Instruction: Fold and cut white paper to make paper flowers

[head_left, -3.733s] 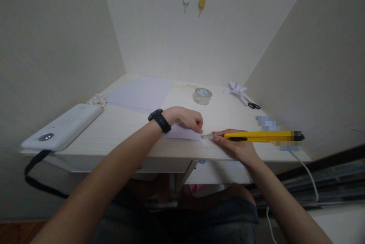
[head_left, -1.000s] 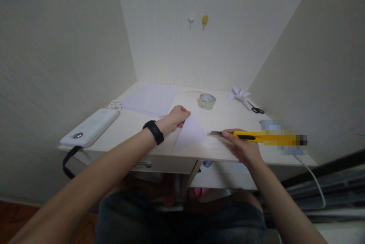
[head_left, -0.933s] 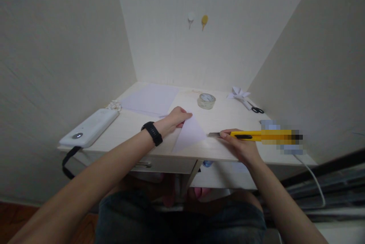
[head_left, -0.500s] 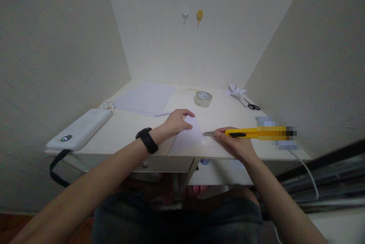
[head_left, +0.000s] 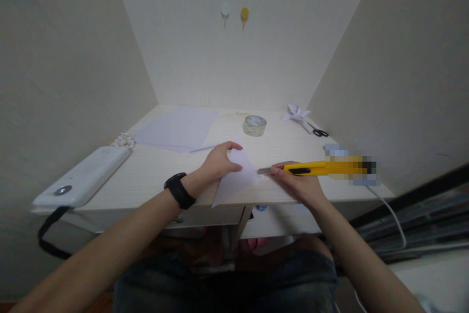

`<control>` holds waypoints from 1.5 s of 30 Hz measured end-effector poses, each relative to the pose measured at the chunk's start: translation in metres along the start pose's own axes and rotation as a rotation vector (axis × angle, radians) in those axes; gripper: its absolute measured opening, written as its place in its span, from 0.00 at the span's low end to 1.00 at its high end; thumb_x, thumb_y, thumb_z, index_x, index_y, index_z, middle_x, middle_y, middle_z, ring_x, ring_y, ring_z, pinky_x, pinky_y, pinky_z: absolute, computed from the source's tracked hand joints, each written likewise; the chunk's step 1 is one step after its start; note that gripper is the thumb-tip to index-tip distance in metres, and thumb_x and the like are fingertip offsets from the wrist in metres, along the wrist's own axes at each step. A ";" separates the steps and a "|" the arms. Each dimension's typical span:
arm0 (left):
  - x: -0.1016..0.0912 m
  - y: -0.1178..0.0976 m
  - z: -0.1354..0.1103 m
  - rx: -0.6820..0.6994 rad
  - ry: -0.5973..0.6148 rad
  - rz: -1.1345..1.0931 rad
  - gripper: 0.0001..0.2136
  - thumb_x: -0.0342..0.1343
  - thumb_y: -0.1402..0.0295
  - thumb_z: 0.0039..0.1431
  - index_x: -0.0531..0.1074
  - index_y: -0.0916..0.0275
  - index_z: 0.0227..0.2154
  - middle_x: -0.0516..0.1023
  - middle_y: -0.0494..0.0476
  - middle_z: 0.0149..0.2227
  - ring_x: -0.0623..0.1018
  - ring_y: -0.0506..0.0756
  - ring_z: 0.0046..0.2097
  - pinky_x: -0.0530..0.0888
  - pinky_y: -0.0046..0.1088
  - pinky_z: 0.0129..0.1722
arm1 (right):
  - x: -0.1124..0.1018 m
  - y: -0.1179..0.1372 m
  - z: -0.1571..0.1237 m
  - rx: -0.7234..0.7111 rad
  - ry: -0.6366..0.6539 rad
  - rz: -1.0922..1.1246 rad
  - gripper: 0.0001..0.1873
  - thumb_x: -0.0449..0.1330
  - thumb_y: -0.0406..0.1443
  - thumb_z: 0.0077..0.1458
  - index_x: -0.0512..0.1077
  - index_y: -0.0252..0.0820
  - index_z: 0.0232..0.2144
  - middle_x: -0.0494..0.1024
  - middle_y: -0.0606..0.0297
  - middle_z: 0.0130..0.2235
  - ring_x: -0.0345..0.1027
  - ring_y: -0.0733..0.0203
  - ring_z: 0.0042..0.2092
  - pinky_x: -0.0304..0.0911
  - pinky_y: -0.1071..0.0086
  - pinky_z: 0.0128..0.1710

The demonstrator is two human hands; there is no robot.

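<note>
With thumb and fingers, my left hand [head_left: 223,160] grips the upper left edge of a folded white sheet of paper [head_left: 238,181] near the desk's front edge. A black watch [head_left: 179,191] is on that wrist. My right hand [head_left: 298,183] is closed around a yellow utility knife [head_left: 306,168]. Its bare blade [head_left: 264,171] points left, with the tip at the paper's right corner. Whether the tip is inside the fold I cannot tell. Part of the knife's far end is blurred out.
Behind lie white sheets [head_left: 179,127], a thin rolled paper [head_left: 203,148] and a tape roll [head_left: 254,126]. A paper flower [head_left: 296,113] and black-handled scissors [head_left: 320,133] sit at the back right. A white strapped device [head_left: 82,176] occupies the desk's left side.
The whole view has shifted a little, so the desk items appear farther left. Both hands keep their grips, and the blade tip stays by the paper's right corner.
</note>
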State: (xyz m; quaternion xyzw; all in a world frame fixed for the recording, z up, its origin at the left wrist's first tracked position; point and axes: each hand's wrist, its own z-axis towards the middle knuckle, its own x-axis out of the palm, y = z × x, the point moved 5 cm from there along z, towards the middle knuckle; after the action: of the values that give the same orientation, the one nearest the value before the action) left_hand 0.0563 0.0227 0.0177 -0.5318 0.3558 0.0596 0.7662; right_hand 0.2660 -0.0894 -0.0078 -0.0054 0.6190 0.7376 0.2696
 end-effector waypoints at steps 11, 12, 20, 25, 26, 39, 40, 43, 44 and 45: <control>0.001 0.001 0.001 -0.017 -0.003 0.003 0.25 0.67 0.74 0.39 0.74 0.63 0.46 0.77 0.57 0.44 0.75 0.59 0.45 0.70 0.34 0.44 | 0.004 0.004 0.001 -0.025 0.024 -0.029 0.19 0.66 0.51 0.49 0.80 0.42 0.33 0.82 0.59 0.35 0.75 0.51 0.39 0.70 0.59 0.42; 0.001 0.002 0.001 -0.015 -0.004 0.002 0.26 0.67 0.74 0.39 0.74 0.63 0.46 0.77 0.57 0.43 0.75 0.59 0.45 0.70 0.34 0.44 | 0.004 0.004 0.001 -0.024 0.028 -0.034 0.19 0.66 0.51 0.49 0.80 0.42 0.33 0.82 0.59 0.35 0.75 0.51 0.39 0.70 0.58 0.42; 0.002 0.002 0.001 -0.015 -0.001 -0.004 0.26 0.67 0.75 0.39 0.74 0.64 0.46 0.77 0.57 0.43 0.75 0.59 0.44 0.70 0.34 0.44 | 0.005 0.004 0.001 -0.037 0.033 -0.045 0.19 0.66 0.50 0.49 0.80 0.41 0.33 0.82 0.58 0.35 0.75 0.50 0.39 0.70 0.57 0.42; 0.001 0.001 0.000 -0.021 0.002 -0.011 0.25 0.66 0.75 0.39 0.74 0.63 0.46 0.77 0.56 0.42 0.75 0.58 0.44 0.70 0.33 0.44 | 0.005 0.007 0.001 -0.053 0.041 -0.058 0.18 0.65 0.50 0.50 0.80 0.42 0.33 0.82 0.58 0.35 0.75 0.50 0.38 0.70 0.57 0.42; 0.001 0.001 0.000 -0.022 0.003 -0.014 0.25 0.66 0.75 0.39 0.74 0.64 0.46 0.77 0.57 0.42 0.75 0.58 0.44 0.70 0.33 0.43 | 0.005 0.007 0.000 -0.047 0.041 -0.061 0.18 0.65 0.50 0.50 0.80 0.42 0.33 0.82 0.58 0.35 0.75 0.50 0.38 0.70 0.57 0.42; 0.010 -0.001 0.006 0.070 0.068 -0.018 0.20 0.67 0.71 0.43 0.77 0.61 0.43 0.79 0.56 0.45 0.76 0.58 0.46 0.70 0.35 0.48 | 0.004 0.011 -0.002 -0.023 0.039 -0.115 0.14 0.65 0.50 0.49 0.81 0.47 0.30 0.83 0.62 0.35 0.76 0.51 0.39 0.70 0.60 0.42; 0.012 -0.002 0.007 0.081 0.089 -0.010 0.17 0.67 0.70 0.44 0.78 0.61 0.41 0.79 0.56 0.44 0.76 0.58 0.46 0.70 0.35 0.49 | 0.004 0.012 -0.002 -0.022 0.038 -0.124 0.14 0.65 0.49 0.49 0.81 0.47 0.30 0.83 0.63 0.35 0.76 0.52 0.39 0.70 0.60 0.42; 0.015 -0.001 0.009 0.092 0.127 -0.003 0.12 0.66 0.70 0.45 0.80 0.60 0.37 0.81 0.54 0.42 0.78 0.58 0.44 0.70 0.34 0.48 | 0.005 0.012 -0.003 -0.037 0.039 -0.166 0.14 0.64 0.49 0.50 0.80 0.47 0.31 0.83 0.63 0.35 0.76 0.53 0.39 0.71 0.61 0.42; 0.015 0.000 0.010 0.090 0.127 -0.001 0.12 0.67 0.70 0.45 0.81 0.60 0.36 0.81 0.54 0.41 0.78 0.57 0.44 0.70 0.34 0.48 | 0.005 0.012 -0.003 -0.052 0.042 -0.179 0.14 0.63 0.49 0.50 0.80 0.47 0.31 0.83 0.64 0.35 0.77 0.53 0.39 0.71 0.61 0.43; 0.016 0.000 0.011 0.088 0.122 0.004 0.12 0.67 0.71 0.45 0.81 0.61 0.36 0.81 0.54 0.40 0.78 0.57 0.44 0.70 0.33 0.48 | 0.006 0.012 -0.003 -0.067 0.042 -0.190 0.15 0.62 0.49 0.51 0.80 0.47 0.31 0.83 0.64 0.35 0.77 0.53 0.39 0.71 0.61 0.43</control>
State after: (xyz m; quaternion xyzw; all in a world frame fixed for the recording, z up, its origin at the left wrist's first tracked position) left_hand 0.0728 0.0274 0.0101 -0.4996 0.4051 0.0127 0.7656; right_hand 0.2550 -0.0910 0.0006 -0.0889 0.5961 0.7288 0.3249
